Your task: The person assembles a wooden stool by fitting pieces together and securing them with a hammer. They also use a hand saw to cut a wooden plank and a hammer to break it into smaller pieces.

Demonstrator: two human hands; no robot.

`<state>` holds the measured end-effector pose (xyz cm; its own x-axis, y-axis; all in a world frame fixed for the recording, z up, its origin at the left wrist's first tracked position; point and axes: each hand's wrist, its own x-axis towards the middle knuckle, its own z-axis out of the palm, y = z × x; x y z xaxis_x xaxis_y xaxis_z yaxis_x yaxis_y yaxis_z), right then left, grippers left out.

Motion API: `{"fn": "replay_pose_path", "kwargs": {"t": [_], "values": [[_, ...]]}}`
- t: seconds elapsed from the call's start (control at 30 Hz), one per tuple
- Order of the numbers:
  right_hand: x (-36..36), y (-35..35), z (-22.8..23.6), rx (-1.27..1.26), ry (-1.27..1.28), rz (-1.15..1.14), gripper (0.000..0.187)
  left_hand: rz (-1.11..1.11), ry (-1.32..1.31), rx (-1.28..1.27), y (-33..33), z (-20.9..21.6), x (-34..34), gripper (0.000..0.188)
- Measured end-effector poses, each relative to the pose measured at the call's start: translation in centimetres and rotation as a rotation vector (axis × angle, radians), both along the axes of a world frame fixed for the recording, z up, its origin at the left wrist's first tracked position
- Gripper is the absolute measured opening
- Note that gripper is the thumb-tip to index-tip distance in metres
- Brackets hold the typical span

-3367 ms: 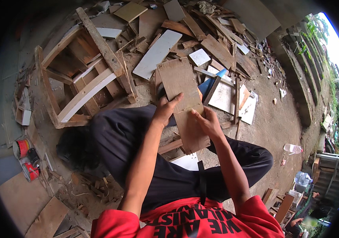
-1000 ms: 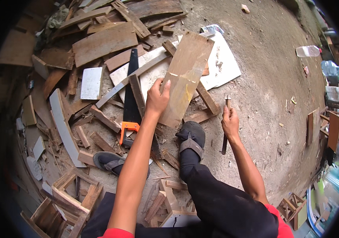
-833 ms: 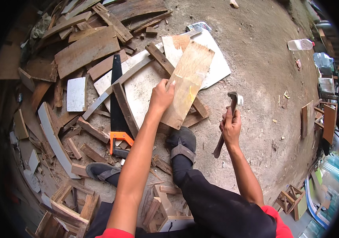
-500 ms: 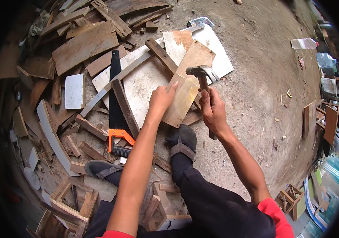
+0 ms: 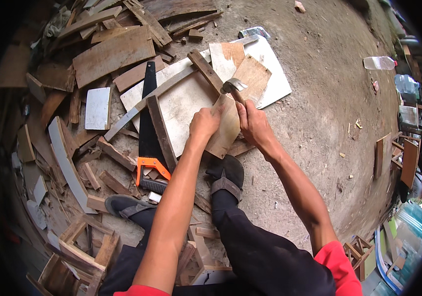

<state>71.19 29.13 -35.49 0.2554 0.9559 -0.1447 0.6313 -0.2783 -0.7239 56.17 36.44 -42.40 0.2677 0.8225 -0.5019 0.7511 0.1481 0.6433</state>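
In front of my feet, my left hand [image 5: 204, 123] grips the edge of a short wooden board piece [image 5: 224, 132] with its fingers closed. My right hand [image 5: 254, 123] is wrapped round the handle of a claw hammer [image 5: 234, 86], close below the head. The hammer's head sits over the upper end of the held piece. Just beyond it, another piece of plywood [image 5: 253, 79] lies on the white panel [image 5: 276, 84]. A dark wooden bar [image 5: 205, 68] slants up to the left from the hammer. Whether the two pieces still touch is hidden behind the hammer and my fingers.
A handsaw [image 5: 148, 118] with an orange and black handle leans against a wooden frame [image 5: 160, 130] on my left. Heaped wood scraps [image 5: 114, 54] fill the left side. Small wooden frames [image 5: 80, 241] stand by my leg. A plastic bottle [image 5: 379, 63] lies far right.
My right hand and the hammer have moved left, closer to my left hand. The long cracked board now shows as two parts, the nearer one tilted in my left hand.
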Motion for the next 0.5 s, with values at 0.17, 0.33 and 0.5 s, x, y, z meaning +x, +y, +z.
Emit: {"fn": "replay_pose_path", "kwargs": {"t": [0.17,0.33,0.5], "values": [[0.8,-0.6,-1.3,-0.075,-0.140,0.089,0.025,-0.017,-0.030,-0.070,0.2,0.4,0.1,0.077],[0.2,-0.4,-0.1,0.122,0.072,-0.012,0.034,0.010,-0.018,-0.056,0.1,-0.1,-0.1,0.077],[2.2,1.9,0.8,0.022,0.061,-0.153,0.047,0.012,0.017,-0.046,0.1,0.0,0.1,0.072]]}}
